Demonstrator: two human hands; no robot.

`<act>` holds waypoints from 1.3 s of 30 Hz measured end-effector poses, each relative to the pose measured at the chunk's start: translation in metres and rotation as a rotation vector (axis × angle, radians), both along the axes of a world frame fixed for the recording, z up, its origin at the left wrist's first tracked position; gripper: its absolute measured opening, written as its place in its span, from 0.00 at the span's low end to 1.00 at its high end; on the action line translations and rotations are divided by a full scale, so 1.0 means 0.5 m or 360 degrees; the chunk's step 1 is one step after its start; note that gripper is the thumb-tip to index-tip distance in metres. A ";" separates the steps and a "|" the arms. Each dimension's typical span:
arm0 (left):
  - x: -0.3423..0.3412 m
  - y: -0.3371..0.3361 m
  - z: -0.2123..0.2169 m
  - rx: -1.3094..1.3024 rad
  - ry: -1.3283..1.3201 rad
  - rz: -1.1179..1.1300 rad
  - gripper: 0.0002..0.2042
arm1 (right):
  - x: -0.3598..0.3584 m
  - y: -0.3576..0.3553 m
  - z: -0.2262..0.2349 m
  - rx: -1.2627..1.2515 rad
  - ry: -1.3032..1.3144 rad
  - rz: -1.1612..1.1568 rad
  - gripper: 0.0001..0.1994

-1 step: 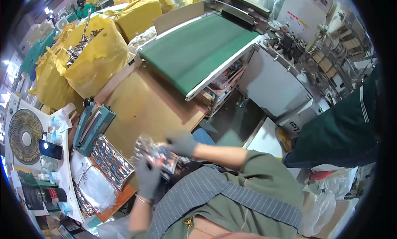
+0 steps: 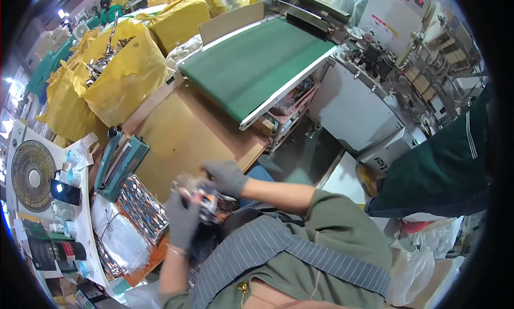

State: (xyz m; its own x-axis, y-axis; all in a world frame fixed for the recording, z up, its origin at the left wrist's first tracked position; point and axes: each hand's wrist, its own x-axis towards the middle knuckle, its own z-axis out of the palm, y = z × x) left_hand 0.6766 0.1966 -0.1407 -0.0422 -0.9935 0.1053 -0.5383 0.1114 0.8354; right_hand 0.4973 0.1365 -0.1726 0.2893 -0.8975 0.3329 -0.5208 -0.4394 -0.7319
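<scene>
Close above the lap, both gloved hands clench one glossy patterned packet (image 2: pixel 206 199): left hand (image 2: pixel 182 220) below, right hand (image 2: pixel 227 176) on top; nothing has visibly changed, so handling is unfinished.

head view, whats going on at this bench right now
A person in grey gloves holds a bunch of small shiny patterned packets close to the body, the left hand gripping from below and the right hand on top. In front lies a wooden table with a teal heat sealer and a stack of patterned pouches. Beyond is a green conveyor belt, and yellow sacks stand to the left.
</scene>
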 end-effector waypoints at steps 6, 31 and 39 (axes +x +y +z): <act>0.190 -0.220 0.098 -0.0240 -0.0552 0.0167 0.09 | 0.051 -0.134 0.222 -0.0183 0.0468 0.0183 0.10; 0.247 -0.187 0.225 -0.0105 -0.0357 0.0400 0.10 | 0.029 -0.290 0.274 0.0497 0.0322 0.0210 0.08; 0.161 -0.105 0.328 -0.0097 0.0212 -0.0439 0.08 | 0.137 -0.179 0.371 -0.1312 0.0168 0.0930 0.40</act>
State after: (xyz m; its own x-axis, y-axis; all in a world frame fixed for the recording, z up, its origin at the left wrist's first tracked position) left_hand 0.7570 0.1439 0.0235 -0.2911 -0.9382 0.1870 -0.3670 0.2900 0.8838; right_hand 0.5660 0.0468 0.0131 0.6729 -0.1086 0.7317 -0.1073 -0.9930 -0.0487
